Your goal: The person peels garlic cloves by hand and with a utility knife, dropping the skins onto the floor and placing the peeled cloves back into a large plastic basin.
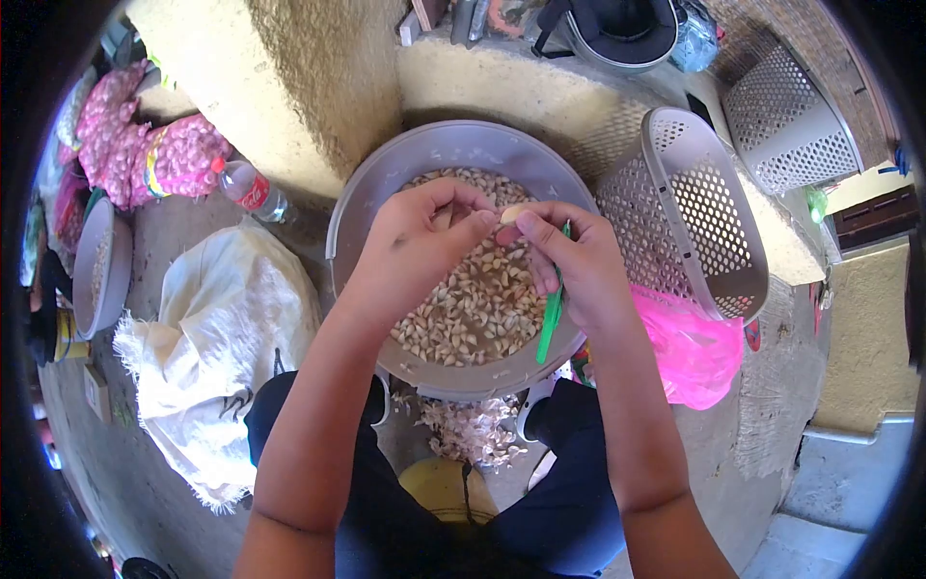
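Observation:
A pale garlic clove [514,213] is pinched between my two hands above a grey basin [352,207]. My left hand [424,232] is closed, its thumb and forefinger meeting at the clove's left side. On the other side, my right hand [569,251] grips the clove with thumb and forefinger. A slim green knife [551,323] is also tucked in my right hand, pointing down; its blade cannot be made out. Many garlic cloves [463,314] lie in cloudy water in the basin below.
Peeled skins [473,429] litter the floor between my feet. A white woven sack [227,328] and a cola bottle [253,190] are at left, near pink net bags of garlic [183,159]. At right stand a perforated basket [656,217] and a pink plastic bag [685,347].

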`<state>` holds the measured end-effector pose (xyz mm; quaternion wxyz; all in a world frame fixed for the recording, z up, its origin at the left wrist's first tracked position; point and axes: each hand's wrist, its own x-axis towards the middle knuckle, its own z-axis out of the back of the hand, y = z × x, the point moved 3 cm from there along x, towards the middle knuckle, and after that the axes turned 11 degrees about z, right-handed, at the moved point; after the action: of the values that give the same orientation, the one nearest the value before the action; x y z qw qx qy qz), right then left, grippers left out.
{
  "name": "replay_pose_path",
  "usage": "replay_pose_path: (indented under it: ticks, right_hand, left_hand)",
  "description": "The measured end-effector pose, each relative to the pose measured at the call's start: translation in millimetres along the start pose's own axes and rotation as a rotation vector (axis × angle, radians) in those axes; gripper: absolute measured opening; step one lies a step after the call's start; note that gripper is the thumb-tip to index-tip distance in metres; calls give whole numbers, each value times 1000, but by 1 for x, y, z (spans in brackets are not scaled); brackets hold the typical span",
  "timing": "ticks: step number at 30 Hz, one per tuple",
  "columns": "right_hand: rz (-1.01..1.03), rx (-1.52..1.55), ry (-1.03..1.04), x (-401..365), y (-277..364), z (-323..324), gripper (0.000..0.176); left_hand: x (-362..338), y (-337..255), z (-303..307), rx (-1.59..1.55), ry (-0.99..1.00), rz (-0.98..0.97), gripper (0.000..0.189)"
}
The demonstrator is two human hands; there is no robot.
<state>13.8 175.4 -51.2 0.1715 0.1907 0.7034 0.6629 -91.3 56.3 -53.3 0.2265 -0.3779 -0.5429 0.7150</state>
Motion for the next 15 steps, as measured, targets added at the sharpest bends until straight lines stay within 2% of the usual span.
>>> replay_pose_path:
  ticks: [7, 10, 12, 14, 15]
  right_hand:
    - [20, -162, -1, 2, 2, 7, 22]
    - [18, -189, 14, 2, 7, 8, 21]
    - [25, -208, 41, 2, 11, 8, 21]
    - [36, -229, 77, 2, 15, 11, 22]
    - [35, -257, 87, 2, 17, 11, 22]
  left_hand:
    - [-6, -4, 8, 86, 48, -24, 15]
    - [-12, 7, -3, 341, 327, -11, 14]
    - [-24, 13, -19, 511, 611, -37, 17]
    - [-34, 24, -40, 687, 839, -135, 20]
    - [-39, 31, -48, 652, 900, -129, 20]
